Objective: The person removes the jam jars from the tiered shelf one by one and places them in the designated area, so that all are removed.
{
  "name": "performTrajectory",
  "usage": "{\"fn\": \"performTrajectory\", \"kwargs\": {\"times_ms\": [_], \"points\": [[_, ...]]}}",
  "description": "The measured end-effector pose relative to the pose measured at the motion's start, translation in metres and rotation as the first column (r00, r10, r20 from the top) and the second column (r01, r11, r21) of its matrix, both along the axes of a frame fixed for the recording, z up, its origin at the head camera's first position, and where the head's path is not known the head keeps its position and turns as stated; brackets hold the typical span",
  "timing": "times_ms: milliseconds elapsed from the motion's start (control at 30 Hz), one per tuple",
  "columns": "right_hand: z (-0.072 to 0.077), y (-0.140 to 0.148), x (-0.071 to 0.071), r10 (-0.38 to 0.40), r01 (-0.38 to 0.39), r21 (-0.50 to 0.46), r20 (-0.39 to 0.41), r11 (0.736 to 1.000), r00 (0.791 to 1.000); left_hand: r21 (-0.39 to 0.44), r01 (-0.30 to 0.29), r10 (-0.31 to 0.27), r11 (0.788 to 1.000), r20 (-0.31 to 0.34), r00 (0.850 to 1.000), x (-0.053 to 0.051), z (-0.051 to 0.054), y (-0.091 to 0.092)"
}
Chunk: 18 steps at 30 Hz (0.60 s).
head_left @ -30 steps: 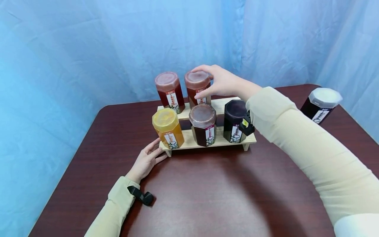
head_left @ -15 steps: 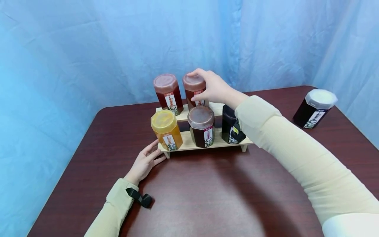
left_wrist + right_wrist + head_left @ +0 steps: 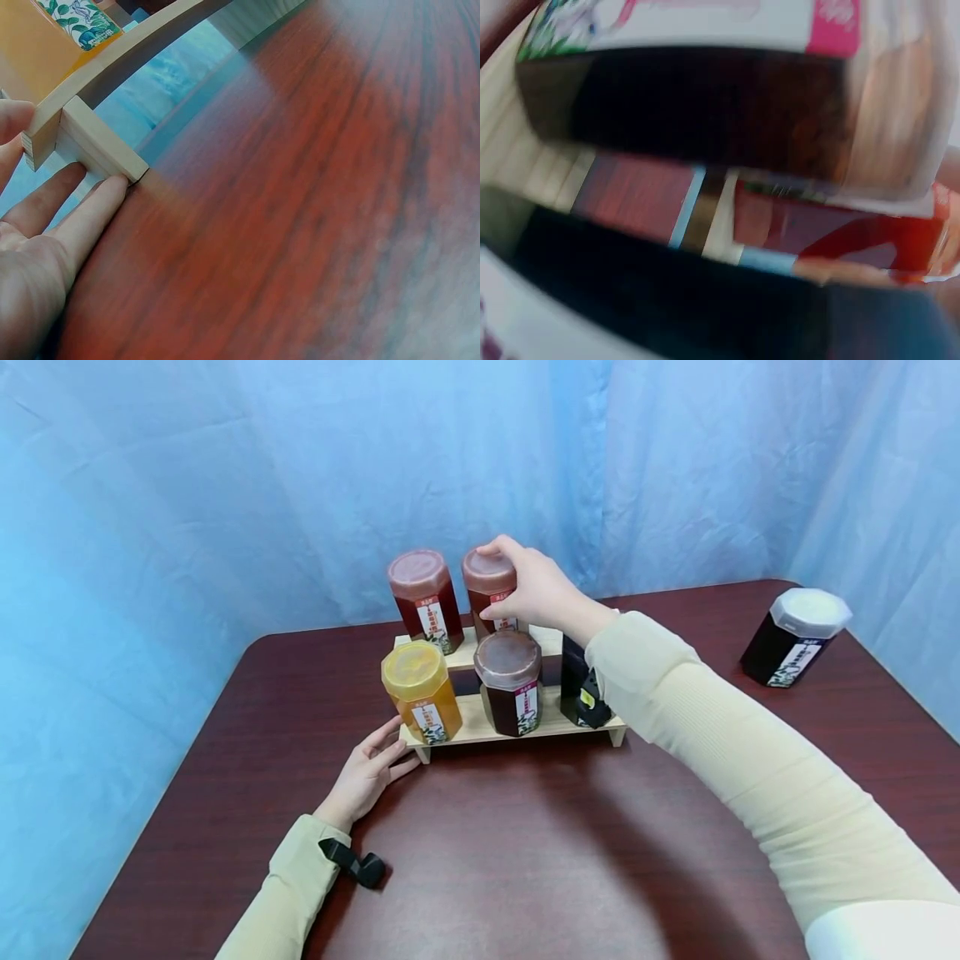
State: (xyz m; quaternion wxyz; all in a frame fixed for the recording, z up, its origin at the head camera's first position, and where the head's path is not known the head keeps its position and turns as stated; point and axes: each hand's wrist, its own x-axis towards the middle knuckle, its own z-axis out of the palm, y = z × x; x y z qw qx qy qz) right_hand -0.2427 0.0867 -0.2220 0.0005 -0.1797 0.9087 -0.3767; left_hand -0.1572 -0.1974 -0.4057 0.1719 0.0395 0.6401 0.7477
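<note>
My right hand grips the right jar of the back row, fingers over its pinkish lid and thumb at its front. This reddish-brown jar stands on the upper tier of a pale wooden two-tier stand. To its left is a dark red jar. My left hand touches the stand's left end; in the left wrist view two straight fingers rest against a leg. On the lower tier are a yellow jar, a brown jar and a dark jar, partly behind my right wrist.
A dark jar with a whitish lid stands apart at the table's right side. The dark red-brown table has blue curtains behind it. My right forearm spans the right side.
The view has shifted slightly. My right hand has moved a little left and closer around the back-row jar. The left hand remains at the stand's end.
</note>
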Motion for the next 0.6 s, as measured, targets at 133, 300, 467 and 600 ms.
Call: {"fn": "performTrajectory", "kwargs": {"times_ms": [133,300,467,600], "points": [[0.001,-0.002,0.002,-0.036,0.037,-0.015,0.012,0.999,0.999,0.007,0.002,-0.002,1.0,0.002,1.0,-0.001,0.0,0.001],[0.001,0.0,0.003,-0.071,0.072,-0.054,0.007,0.996,0.997,0.007,0.005,-0.005,1.0,0.003,1.0,-0.001,0.0,0.003],[-0.004,0.004,0.004,-0.129,0.127,-0.123,-0.008,0.984,0.992,0.001,0.011,-0.011,1.0,0.007,1.0,0.0,-0.001,0.004],[-0.001,0.009,0.004,-0.183,0.173,-0.21,-0.027,0.962,0.983,0.004,0.008,-0.008,1.0,0.007,1.0,0.0,-0.002,0.004]]}}
